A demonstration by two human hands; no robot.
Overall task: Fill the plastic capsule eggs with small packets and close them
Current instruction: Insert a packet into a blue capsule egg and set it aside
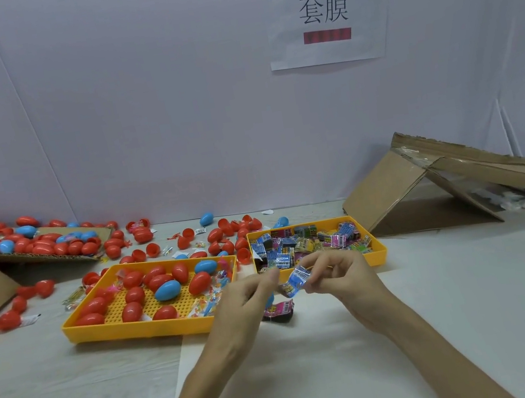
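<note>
Yellow egg tray [120,330] and packet tray [380,253] lie beyond blue packet [297,280].

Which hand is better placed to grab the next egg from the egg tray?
Left, probably. The left hand sits beside the near corner of the egg tray; the right hand pinches the blue packet, in front of the packet tray.

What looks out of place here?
Loose red eggs and open halves lie scattered on the table behind the egg tray, not in it. A pink packet lies on the table outside the packet tray.
</note>
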